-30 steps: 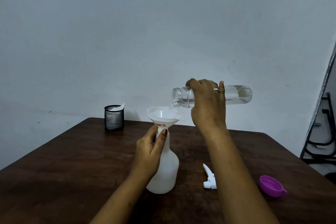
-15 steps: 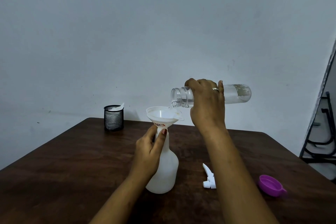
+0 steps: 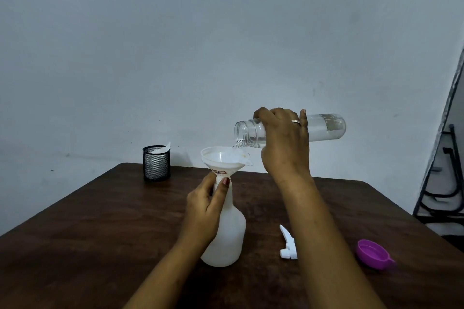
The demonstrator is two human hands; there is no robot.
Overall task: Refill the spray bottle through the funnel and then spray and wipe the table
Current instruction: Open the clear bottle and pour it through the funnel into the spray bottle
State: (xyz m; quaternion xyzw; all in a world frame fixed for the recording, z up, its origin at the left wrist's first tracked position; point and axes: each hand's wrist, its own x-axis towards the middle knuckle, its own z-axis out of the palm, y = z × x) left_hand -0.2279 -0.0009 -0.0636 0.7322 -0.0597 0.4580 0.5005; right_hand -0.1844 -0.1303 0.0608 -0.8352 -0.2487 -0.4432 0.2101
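A white translucent spray bottle (image 3: 229, 238) stands on the brown table (image 3: 100, 233) with a white funnel (image 3: 223, 158) in its neck. My left hand (image 3: 206, 208) grips the neck just under the funnel. Held by my right hand (image 3: 283, 143), a clear water bottle (image 3: 324, 128) lies almost level above the funnel, mouth to the left, and a thin stream of water runs into the funnel. The white spray trigger head (image 3: 287, 246) lies on the table right of the spray bottle.
A purple cap (image 3: 374, 254) lies at the right near the table's edge. A black mesh cup (image 3: 156, 165) with something white inside stands at the far left corner. A dark metal frame (image 3: 442, 183) leans by the wall on the right.
Both hands and the bottles stay nearly still. The clear bottle has tipped very slightly as water keeps running into the funnel.
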